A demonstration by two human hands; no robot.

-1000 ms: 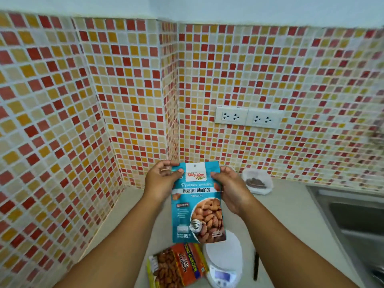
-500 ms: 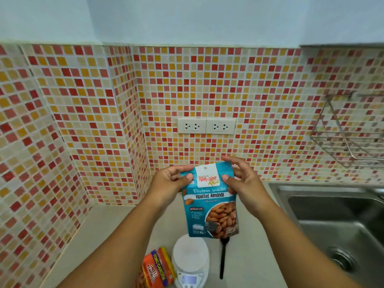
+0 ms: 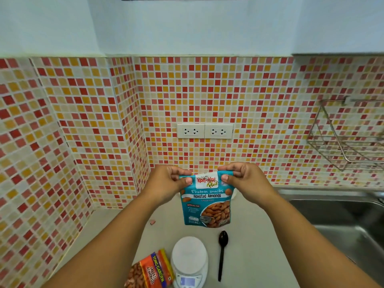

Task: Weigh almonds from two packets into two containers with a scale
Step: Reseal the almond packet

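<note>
I hold a blue packet of roasted almonds upright above the counter. My left hand pinches its top left corner and my right hand pinches its top right corner. Below it on the counter stands a white round scale with a lit display at its front. An orange packet of salted almonds lies to the left of the scale. A black spoon lies to the right of the scale. No container shows in this view.
A steel sink fills the right of the counter. A wire rack hangs on the tiled wall above it. Two wall sockets sit behind the packet. A small pink scrap lies on the counter.
The view has swung right and up, so the sink and wire rack came into sight. My fingers have closed tighter on the blue packet's top corners, now gripping the top edge.
</note>
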